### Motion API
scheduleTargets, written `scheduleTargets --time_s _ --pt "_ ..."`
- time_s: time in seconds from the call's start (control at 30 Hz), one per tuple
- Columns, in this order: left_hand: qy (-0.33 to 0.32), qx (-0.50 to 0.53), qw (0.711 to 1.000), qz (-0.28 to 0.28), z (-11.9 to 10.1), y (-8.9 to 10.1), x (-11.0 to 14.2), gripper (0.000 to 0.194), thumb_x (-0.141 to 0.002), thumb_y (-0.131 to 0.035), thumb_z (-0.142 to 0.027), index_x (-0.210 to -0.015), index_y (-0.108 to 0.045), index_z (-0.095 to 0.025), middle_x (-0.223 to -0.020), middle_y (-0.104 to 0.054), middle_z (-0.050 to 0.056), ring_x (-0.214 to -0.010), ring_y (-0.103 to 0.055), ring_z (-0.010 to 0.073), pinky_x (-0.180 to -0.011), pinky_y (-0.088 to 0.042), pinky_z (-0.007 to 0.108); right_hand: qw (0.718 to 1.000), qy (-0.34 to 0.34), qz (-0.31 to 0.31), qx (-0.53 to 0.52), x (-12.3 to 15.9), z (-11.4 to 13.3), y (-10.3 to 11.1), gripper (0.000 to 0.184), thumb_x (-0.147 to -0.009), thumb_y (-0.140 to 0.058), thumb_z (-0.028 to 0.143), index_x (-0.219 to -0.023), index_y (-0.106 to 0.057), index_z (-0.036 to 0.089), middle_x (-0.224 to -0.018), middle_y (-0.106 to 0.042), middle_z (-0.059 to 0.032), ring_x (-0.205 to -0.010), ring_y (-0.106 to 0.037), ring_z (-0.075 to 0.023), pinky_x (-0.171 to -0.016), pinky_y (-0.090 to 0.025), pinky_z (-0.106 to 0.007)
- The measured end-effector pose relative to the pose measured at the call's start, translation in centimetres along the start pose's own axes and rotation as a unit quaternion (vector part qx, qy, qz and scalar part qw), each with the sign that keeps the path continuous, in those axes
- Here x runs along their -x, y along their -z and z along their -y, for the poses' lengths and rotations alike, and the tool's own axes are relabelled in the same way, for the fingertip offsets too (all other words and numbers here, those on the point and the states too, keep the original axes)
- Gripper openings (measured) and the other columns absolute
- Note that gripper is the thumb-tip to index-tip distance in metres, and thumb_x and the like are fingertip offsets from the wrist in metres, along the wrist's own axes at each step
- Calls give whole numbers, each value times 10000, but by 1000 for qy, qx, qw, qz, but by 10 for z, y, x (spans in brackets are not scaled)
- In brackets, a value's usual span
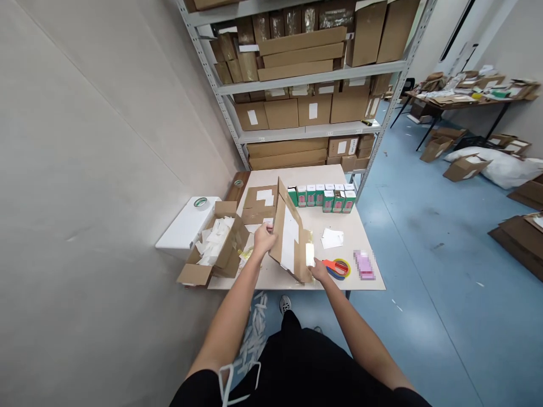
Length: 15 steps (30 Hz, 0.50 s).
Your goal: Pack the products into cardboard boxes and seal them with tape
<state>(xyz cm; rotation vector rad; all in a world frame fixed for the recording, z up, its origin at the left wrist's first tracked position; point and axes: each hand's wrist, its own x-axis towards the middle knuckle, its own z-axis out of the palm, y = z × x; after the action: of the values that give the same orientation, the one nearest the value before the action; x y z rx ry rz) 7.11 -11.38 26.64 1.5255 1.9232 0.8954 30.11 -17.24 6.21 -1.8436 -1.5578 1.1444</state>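
A brown cardboard box [302, 261], folded nearly flat and tilted up, stands over the front of the table with a large white label on its face. My left hand [263, 239] is closed on its left edge. At its lower right edge, by a small white label [310, 254], my right hand [318, 270] has its fingers closed on the cardboard. Just right of that hand lies a red, yellow and blue tool [337, 268] that looks like scissors. White paper slips [332, 238] lie beyond it. Other flat cardboard [255, 213] rests behind my left hand.
Several green-and-white small boxes [338, 201] stand at the table's back right. An open carton [231, 249] of white paper scraps is at left, beside a white stand [178, 229] with a tape roll [200, 202]. A blurred pink item [364, 265] lies at right. Carton-filled shelving [314, 129] rises behind.
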Motion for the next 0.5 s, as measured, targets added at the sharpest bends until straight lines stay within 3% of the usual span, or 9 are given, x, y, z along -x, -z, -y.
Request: scheduleTargets --time_s 0.13,0.23,0.3,0.4,0.5 --pt "27 -26 999 -7 7 -40 -1 222 -663 -669 -108 -856 -634 -212 -945 -758 46 -894 -709 216 -813 -507 291 993 42 23 -109 17 5 11 756 -709 -715 213 -1455 -589 236 -1518 -570 -133 -1374 -554 -322 -1106 -477 -470" --pt "22 -33 999 1 2 -55 -5 222 -680 -674 -113 -865 -615 -221 -920 -747 39 -884 -705 219 -813 -502 296 975 124 50 -177 31 24 13 916 -692 -822 289 -1543 -486 335 -1568 -520 -101 -1350 -570 -328 -1044 -524 -488" --pt "12 -34 999 7 -6 -63 -8 216 -692 -698 -136 -869 -607 -222 -887 -735 35 -872 -702 224 -820 -506 306 968 169 22 -184 37 41 7 966 -677 -864 325 -1556 -463 353 -1569 -517 -95 -1320 -590 -329 -1036 -532 -494" --pt "-5 -10 1000 15 -14 -77 -10 227 -717 -750 -197 -897 -612 -216 -875 -723 36 -882 -702 224 -836 -524 318 964 193 -74 -167 36 62 -7 810 -776 -773 296 -1538 -499 311 -1490 -587 -105 -1264 -627 -313 -1070 -520 -500" --pt "3 82 994 70 -13 -90 -15 259 -817 -748 -342 -1003 -629 -207 -967 -725 63 -883 -708 202 -780 -559 307 956 186 -168 -154 28 70 -5 594 -872 -589 238 -1466 -598 255 -1356 -685 -111 -1246 -647 -303 -1101 -506 -489"
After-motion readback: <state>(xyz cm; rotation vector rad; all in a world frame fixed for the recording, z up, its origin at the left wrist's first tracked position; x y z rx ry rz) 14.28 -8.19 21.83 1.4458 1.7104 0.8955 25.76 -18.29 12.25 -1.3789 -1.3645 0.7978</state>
